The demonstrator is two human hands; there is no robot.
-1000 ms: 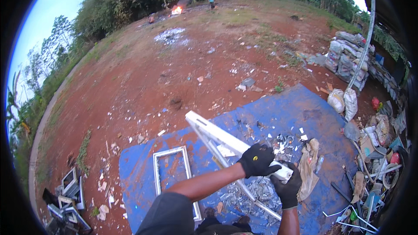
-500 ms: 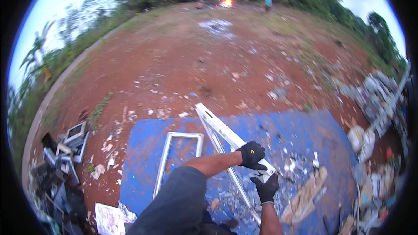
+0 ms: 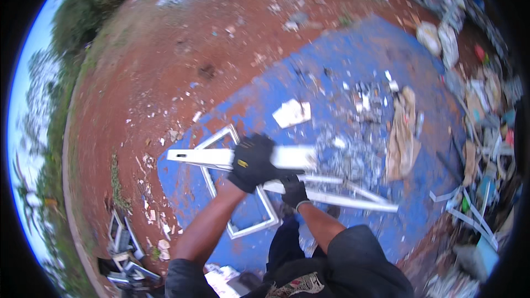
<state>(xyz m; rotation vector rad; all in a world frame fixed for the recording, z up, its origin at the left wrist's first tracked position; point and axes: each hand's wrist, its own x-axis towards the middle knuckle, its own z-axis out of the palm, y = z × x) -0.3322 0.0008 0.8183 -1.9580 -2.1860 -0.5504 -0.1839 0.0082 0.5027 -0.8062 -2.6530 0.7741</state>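
A long white frame (image 3: 204, 157) with a broad flat bar and narrower bars lies crosswise in front of my body, above a blue sheet on the ground. My left hand (image 3: 251, 163), in a black glove, is closed over the broad bar near its middle. Just right and below, my black-gloved right hand (image 3: 293, 191) is closed at the narrower bar, its fingers partly hidden. A dark strip spans the gap between the hands; whether it is a finger or a tool I cannot tell. Beneath my left arm, a second white rectangular frame (image 3: 269, 216) rests on the sheet.
Shiny shards cover the blue sheet (image 3: 342, 49), beside a crumpled tan sack (image 3: 402, 138) and a flat white piece (image 3: 292, 113). Scrap is heaped along the right (image 3: 480, 105). Broken dark frames (image 3: 124, 248) lie at lower left, on red soil.
My view has swung to the right. The held frame has turned from slanting away to lying crosswise, and my left hand now grips nearer its middle. Both hands have shifted left in the picture.
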